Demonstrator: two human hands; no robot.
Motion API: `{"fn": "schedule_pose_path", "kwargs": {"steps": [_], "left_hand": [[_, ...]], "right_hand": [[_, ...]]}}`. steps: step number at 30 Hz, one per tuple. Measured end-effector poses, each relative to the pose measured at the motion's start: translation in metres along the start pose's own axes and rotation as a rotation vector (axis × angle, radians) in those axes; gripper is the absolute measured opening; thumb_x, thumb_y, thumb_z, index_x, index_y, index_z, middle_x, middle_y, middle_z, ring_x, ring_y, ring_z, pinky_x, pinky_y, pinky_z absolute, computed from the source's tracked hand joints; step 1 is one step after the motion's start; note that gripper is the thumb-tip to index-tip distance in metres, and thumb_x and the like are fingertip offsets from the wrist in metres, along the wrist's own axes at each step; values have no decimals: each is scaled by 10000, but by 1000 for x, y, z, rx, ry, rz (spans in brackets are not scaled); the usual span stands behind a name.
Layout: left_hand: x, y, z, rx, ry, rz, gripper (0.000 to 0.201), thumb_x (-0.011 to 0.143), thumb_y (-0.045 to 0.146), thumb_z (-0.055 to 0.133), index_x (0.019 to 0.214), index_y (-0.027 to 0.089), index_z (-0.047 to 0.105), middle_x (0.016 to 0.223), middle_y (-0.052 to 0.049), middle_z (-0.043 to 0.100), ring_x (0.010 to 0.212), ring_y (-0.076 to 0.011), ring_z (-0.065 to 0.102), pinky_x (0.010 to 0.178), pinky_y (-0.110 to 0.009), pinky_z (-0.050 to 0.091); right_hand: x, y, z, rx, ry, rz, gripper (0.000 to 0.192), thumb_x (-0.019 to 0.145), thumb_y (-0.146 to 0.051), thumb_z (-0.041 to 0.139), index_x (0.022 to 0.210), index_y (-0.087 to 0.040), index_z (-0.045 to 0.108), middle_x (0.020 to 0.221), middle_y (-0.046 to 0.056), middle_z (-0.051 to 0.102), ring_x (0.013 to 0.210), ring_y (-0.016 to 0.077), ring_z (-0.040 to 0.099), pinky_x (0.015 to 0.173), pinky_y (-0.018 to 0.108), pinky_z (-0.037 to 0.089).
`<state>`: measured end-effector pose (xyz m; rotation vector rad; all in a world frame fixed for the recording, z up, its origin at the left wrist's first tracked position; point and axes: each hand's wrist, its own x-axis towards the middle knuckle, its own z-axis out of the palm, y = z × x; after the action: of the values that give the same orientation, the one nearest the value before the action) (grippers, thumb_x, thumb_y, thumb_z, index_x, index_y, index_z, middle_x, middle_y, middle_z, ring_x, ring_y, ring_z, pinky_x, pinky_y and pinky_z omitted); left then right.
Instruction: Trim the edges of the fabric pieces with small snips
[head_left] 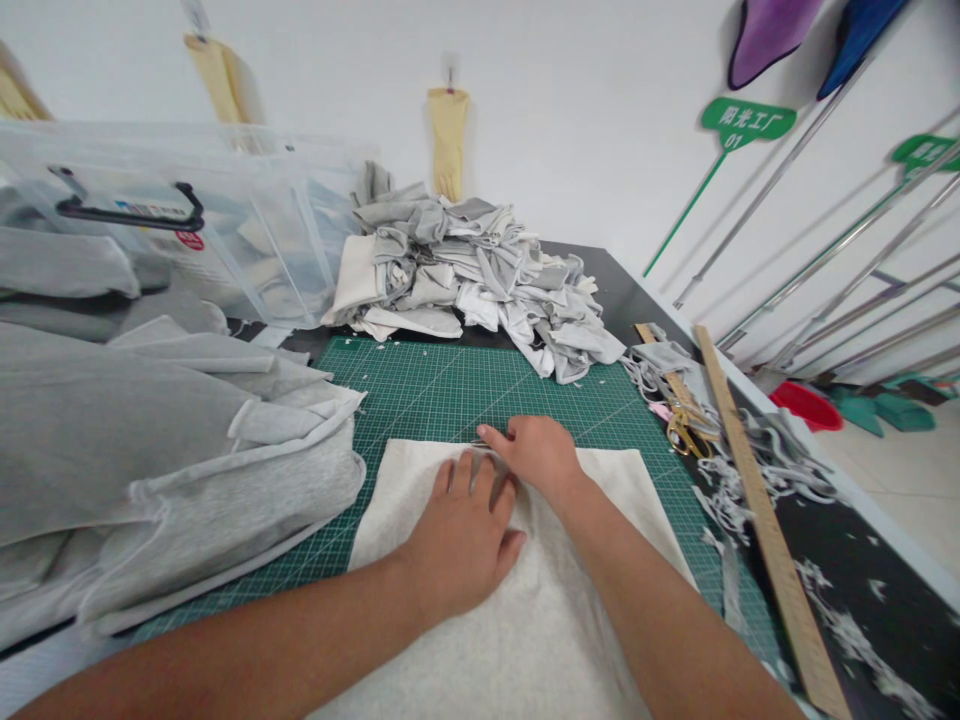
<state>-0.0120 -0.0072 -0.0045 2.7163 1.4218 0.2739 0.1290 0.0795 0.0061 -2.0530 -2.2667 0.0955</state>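
Observation:
A cream piece of fabric [540, 620] lies flat on the green cutting mat [450, 385] in front of me. My left hand [461, 535] presses palm-down on the fabric, fingers spread and pointing away from me. My right hand [536, 452] rests at the fabric's far edge, forefinger stretched left along that edge, other fingers curled. Whether it pinches something small there is unclear.
A big heap of grey fabric [135, 450] lies at left, a pile of cut grey and white pieces [480, 275] at the back. Clear plastic bins [187, 220] stand back left. Gold scissors [686, 432], a long wooden ruler [757, 500] and fabric scraps [757, 470] lie right.

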Motion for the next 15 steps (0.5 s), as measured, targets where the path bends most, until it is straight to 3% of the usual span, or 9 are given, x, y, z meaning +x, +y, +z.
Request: {"fn": "schedule_pose_path", "kwargs": {"steps": [15], "left_hand": [[0, 0, -1, 0, -7, 5, 549, 915, 495, 367, 1347, 164, 437, 1400, -187, 373, 1316, -399, 268, 1042, -590, 207]], "right_hand": [[-1, -2, -2, -3, -30, 19, 670, 843, -720, 270, 764, -204, 690, 772, 92, 691, 753, 210, 624, 644, 296, 399]]}}
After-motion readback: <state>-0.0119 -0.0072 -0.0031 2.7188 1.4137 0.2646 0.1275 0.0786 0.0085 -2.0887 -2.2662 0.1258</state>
